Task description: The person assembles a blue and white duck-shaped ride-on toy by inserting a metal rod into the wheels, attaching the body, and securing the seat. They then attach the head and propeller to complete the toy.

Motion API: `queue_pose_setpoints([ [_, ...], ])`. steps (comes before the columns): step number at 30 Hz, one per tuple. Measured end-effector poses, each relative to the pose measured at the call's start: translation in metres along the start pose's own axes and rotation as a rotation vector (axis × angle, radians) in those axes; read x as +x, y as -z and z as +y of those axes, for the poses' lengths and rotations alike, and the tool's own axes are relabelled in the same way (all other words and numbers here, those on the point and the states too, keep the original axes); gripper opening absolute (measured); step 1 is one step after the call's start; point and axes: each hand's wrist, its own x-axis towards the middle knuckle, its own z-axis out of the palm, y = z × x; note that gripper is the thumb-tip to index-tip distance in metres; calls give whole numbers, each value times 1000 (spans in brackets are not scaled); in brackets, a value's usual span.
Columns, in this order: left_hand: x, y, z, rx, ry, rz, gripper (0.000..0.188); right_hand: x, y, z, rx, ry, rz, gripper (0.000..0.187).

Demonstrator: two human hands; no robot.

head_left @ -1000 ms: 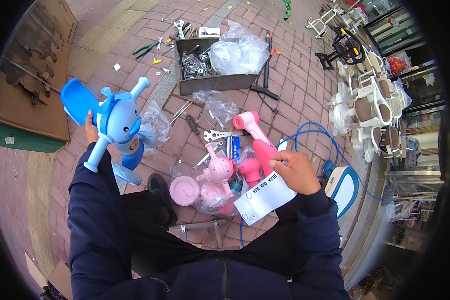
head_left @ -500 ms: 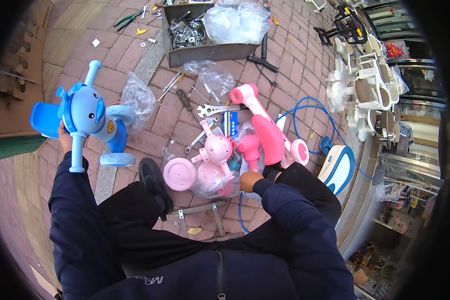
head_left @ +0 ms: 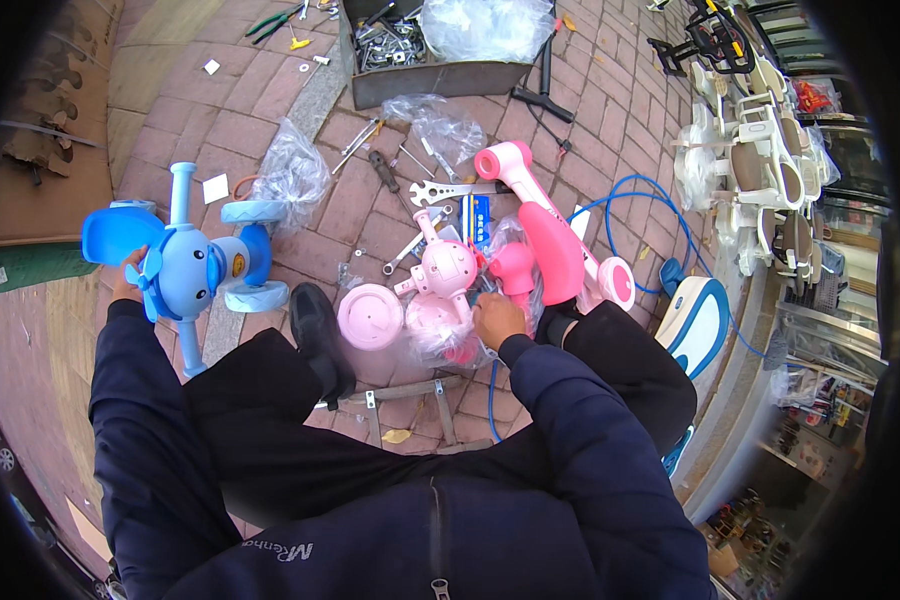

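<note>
At the left stands a blue duck-faced ride-on toy (head_left: 185,275) with handlebars, seat and pale blue wheels. My left hand (head_left: 133,272) is closed on it between head and seat; the fingertips are partly hidden. In front of me lies a pink ride-on toy's head with handlebars (head_left: 447,266). Beside it are a round pink wheel (head_left: 370,317) and a clear plastic bag (head_left: 436,345) around pink parts. My right hand (head_left: 499,320) is curled shut at the bag's right edge, what it holds being hidden. A pink frame (head_left: 515,172) and pink seat (head_left: 550,255) lie just beyond.
Wrenches (head_left: 450,190) and a screwdriver (head_left: 383,171) lie on the brick paving. A metal toolbox (head_left: 440,85) with hardware stands at the far side. A blue hose (head_left: 660,203) curls at right, near a white-and-blue seat-shaped part (head_left: 692,325). White ride-on toys (head_left: 760,165) line the shopfront.
The blue ride-on toy has been lowered and turned, its wheels now by the paving, with my left hand still on it. My right hand has shifted slightly up toward the pink parts.
</note>
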Motion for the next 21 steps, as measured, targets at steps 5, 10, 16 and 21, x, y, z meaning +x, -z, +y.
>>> queue_pose_setpoints([
  [5,-66,-33,66,208,-199,492,54,-19,-8,-51,182,437,91,19],
  [10,-228,-100,138,136,-978,117,50,-31,-21,-68,-82,270,-281,28],
  [16,-383,-214,24,187,-1322,-347,32,-43,1,-67,-129,361,-521,26],
  [21,-386,-271,-10,448,-1065,-385,34,-34,18,-60,-180,325,-560,33],
])
